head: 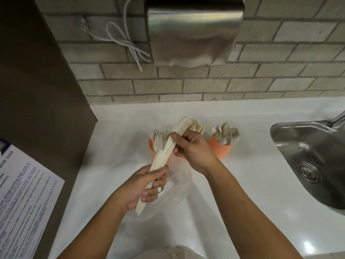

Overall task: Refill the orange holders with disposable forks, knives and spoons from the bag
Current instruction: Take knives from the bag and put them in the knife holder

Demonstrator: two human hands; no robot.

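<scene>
One bundle of pale wooden knives (164, 152), flat and thin, held slantwise above the white counter (242, 174) in front of the fork holder (153, 148). Left hand (144, 189) closed round the handle end; right hand (194, 148) pinches the blade end between thumb and fingers.

Three orange holders along the wall side of the counter: forks (160, 134) nearest the bundle; a middle one largely hidden behind the right hand, contents unclear; spoons (226, 135) in the spoon holder (220, 148) toward the sink (313, 165).

Clear plastic bag (173, 199) lies crumpled on the counter below the bundle.

Handling, by judgement: very light, stiff but brittle, smooth-faced and inclined to fan or slide apart. Best held mid-length round the whole stack, squeezed flat, handles downward for dropping in.
</scene>
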